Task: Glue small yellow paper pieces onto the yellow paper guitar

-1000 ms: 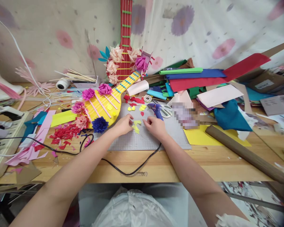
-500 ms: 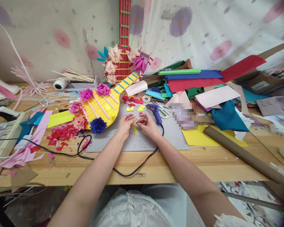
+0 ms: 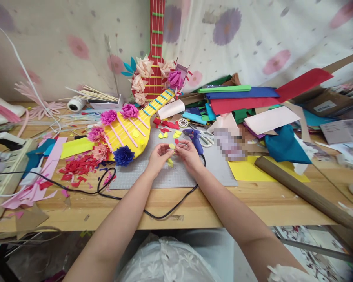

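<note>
**Change.** A second ago the yellow paper piece [image 3: 170,161] lay on the grey cutting mat [image 3: 164,178] with both hands low beside it. Now it is lifted clear of the mat and the hands have closed together over it. By appearance, the work has passed from picking up to shaping in the fingers.

**Left hand** [image 3: 158,156]. Fingers curled, tips pinched on the piece's left side.

**Right hand** [image 3: 190,152]. Thumb and forefinger pinched on its upper right; a loose end hangs below.

**Piece.** Thin, matte, lime-yellow, small, irregular curved outline. Held above the mat's middle, near the bench's front edge.

**Mat.** Flat, gridded, rectangular.

**Glue gun** [image 3: 195,139]. Blue plastic, just beyond the right hand; its black cord [image 3: 164,213] loops over the front edge.

**Yellow paper guitar** [image 3: 131,135]. On the mat's far left corner, with pink strip strings and ruffled paper flowers, one dark blue [image 3: 123,155].

**Red scraps** [image 3: 78,166]. Loose cuttings, left of the mat.

**Cardboard tube** [image 3: 302,192]. Brown, long, lying diagonally toward the bench's right.
</note>
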The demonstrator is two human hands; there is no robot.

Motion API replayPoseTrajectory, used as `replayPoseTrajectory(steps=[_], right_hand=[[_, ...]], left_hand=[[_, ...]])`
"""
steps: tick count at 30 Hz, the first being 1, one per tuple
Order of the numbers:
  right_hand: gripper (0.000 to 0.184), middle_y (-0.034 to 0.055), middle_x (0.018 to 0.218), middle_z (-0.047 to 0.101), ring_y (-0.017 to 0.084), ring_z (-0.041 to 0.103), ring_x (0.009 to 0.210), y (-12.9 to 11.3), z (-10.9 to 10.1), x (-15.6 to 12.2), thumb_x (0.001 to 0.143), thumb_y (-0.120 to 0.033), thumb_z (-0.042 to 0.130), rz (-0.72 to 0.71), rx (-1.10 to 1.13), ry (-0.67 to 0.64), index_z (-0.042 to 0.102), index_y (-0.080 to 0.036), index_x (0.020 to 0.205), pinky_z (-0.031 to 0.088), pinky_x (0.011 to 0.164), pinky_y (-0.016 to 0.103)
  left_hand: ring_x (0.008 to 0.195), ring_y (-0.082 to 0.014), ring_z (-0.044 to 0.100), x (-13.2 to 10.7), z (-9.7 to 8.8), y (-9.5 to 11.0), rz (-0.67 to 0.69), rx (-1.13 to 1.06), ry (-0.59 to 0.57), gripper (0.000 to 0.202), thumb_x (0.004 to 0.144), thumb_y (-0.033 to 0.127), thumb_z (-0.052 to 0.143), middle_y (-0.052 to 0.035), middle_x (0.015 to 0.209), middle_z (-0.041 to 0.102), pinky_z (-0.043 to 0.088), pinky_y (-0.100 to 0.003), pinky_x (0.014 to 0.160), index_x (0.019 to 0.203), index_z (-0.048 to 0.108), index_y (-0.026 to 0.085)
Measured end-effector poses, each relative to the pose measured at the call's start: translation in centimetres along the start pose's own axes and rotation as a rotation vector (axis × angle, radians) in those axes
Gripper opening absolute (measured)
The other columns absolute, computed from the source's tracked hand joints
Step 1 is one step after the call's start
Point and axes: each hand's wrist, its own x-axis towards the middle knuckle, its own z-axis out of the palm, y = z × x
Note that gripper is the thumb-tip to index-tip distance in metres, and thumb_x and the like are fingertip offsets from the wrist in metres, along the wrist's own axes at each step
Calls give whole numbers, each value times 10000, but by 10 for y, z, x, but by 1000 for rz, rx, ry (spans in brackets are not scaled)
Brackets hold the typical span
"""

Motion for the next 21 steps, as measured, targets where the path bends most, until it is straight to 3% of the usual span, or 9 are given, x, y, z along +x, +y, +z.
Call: replayPoseTrajectory(steps=[4,8,14,17,21], right_hand=[[430,-29,763,566,115,572,663,2,3,-3,562,-322,699,19,-54,-59,440,-232,893,473,589,260],[364,-14,797,570,128,569,745,3,1,-3,626,-312,642,-127,-250,-95,438,-231,915,458,610,257],[362,9,858,573,138,569,799,1,4,-7,685,-312,602,-305,-488,-105,417,-231,986,461,673,286],[364,18,892,582,138,578,809,0,6,-8,689,-302,599,-318,-513,-105,416,-231,995,466,682,287],[334,-21,771,590,129,584,724,3,7,-3,684,-268,592,-269,-486,-145,428,-232,972,466,686,295]], left_hand=[[710,-104,595,0,6,-4,-4,-65,69,257,625,324,695,-5,764,624,478,-278,741,739,530,162],[722,-128,620,3,1,-2,7,-9,49,212,652,269,659,-7,751,626,494,-268,664,723,483,177],[620,-126,589,2,-10,-2,111,308,32,164,692,225,598,21,681,570,463,-235,528,800,477,202],[608,-118,581,-2,-12,-1,170,474,1,223,717,226,581,24,694,592,460,-240,572,912,473,220],[625,-111,585,-6,-13,1,232,623,-42,290,723,209,580,21,714,619,456,-248,637,990,470,228]])
